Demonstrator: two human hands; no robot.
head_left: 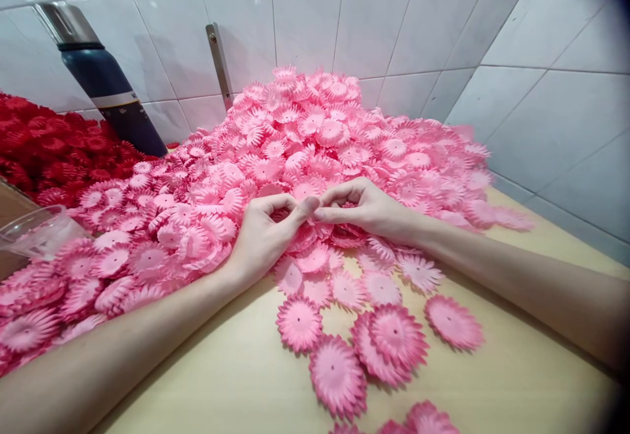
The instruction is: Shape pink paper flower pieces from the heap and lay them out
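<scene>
A large heap of pink flower-shaped petal pieces [315, 125] spreads over the table, each piece with a small hole at its centre. At the front edge of the heap, my left hand [270, 227] and my right hand [364, 211] meet, thumbs and fingertips almost touching. Both hands have thumb and index finger pinched together. Whatever lies between the fingertips is too small or hidden to make out. Below them, loose darker pink flower pieces [299, 322] lie flat on the pale table [221, 368], some overlapping.
A dark blue bottle [111, 83] with a steel cap leans at the back left beside a heap of red petal pieces [59, 145]. A clear plastic cup [46, 234] lies at the left. Behind stands a tiled wall [310, 20] with a metal bracket [218, 63].
</scene>
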